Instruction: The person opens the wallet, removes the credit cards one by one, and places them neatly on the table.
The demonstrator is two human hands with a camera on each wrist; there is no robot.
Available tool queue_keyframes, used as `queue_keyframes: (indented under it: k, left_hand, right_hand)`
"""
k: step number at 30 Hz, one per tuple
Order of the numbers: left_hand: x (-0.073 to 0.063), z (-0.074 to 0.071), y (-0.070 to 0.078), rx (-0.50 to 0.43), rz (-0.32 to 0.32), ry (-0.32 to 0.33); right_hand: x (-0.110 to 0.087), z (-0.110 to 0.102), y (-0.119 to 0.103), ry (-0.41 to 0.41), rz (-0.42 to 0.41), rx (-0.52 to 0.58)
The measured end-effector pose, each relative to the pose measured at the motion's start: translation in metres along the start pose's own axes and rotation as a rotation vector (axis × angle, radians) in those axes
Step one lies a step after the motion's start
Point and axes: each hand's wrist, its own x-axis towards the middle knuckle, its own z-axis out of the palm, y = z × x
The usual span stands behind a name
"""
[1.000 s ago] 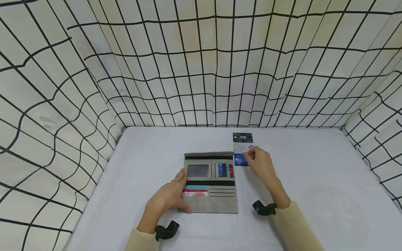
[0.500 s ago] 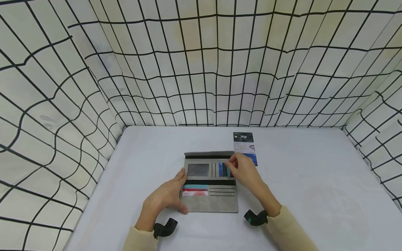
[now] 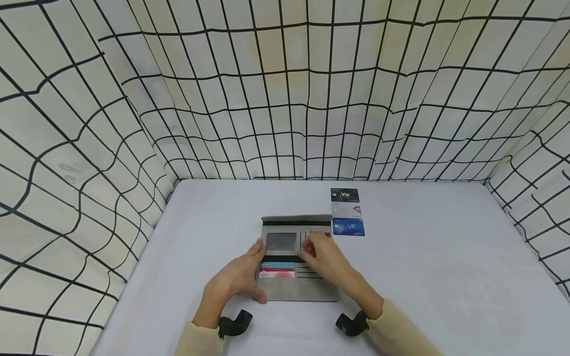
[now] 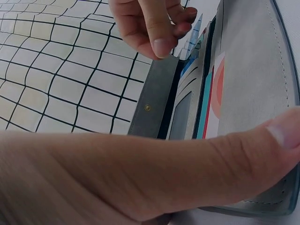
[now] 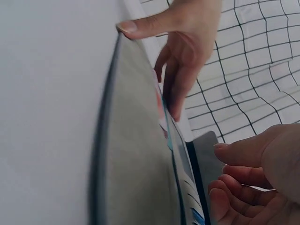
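A grey wallet [image 3: 298, 290] lies unfolded on the white table. My left hand [image 3: 236, 277] rests on its left side, thumb at the near edge and fingers along the left edge. My right hand [image 3: 329, 257] hovers over the upper half with fingers bent, and a gap shows between thumb and forefinger in the right wrist view; nothing is seen between them. It mostly covers the slotted cards [image 3: 328, 234] there. Teal and red-and-white cards [image 3: 277, 272] sit in the lower left slots, below a clear window [image 3: 281, 241]. A brass snap [image 4: 147, 108] shows on the flap.
Beyond the wallet's upper right corner lie three cards in a column: a black Vip card [image 3: 345, 195], a pale card [image 3: 345, 210] and a blue VIP card [image 3: 349, 227]. Black netting [image 3: 307, 106] over white walls surrounds the table [image 3: 427, 257] at the back and sides.
My right hand has moved left and nearer from the loose cards, past the right-hand card slots, to the wallet's middle. The blue VIP card is uncovered and lies slightly further right. My left hand stays.
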Motion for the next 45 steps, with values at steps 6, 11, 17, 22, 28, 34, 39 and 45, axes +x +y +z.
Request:
queue_keyframes:
  k: [6,11,17,22,28,34,39,45]
  left_hand:
    - [0.0,-0.001,0.0,-0.003,0.003,-0.006]
    - [0.0,-0.001,0.0,-0.001,0.006,-0.009]
    - [0.0,-0.001,0.0,0.006,0.002,-0.008]
    - [0.0,0.0,0.0,0.009,0.004,-0.002]
    - [0.0,0.0,-0.001,0.008,0.0,-0.002]
    - [-0.001,-0.001,0.0,0.001,-0.002,-0.006]
    - [-0.001,-0.001,0.0,-0.001,0.001,-0.006]
    - [0.0,0.0,0.0,0.007,0.007,-0.004]
  right_hand:
    - [-0.005,0.013,-0.004,-0.067,-0.059,0.001]
    - [-0.007,0.018,-0.007,-0.106,-0.101,0.019]
    - [-0.009,0.025,-0.006,-0.164,-0.12,-0.014]
    - [-0.009,0.028,-0.006,-0.18,-0.139,-0.057]
    - [-0.011,0.03,-0.009,-0.192,-0.148,-0.093]
    - [-0.011,0.032,-0.009,-0.184,-0.15,-0.093]
    - [-0.011,0.033,-0.007,-0.19,-0.134,-0.067]
    - [-0.009,0.033,-0.003,-0.215,-0.1,-0.006]
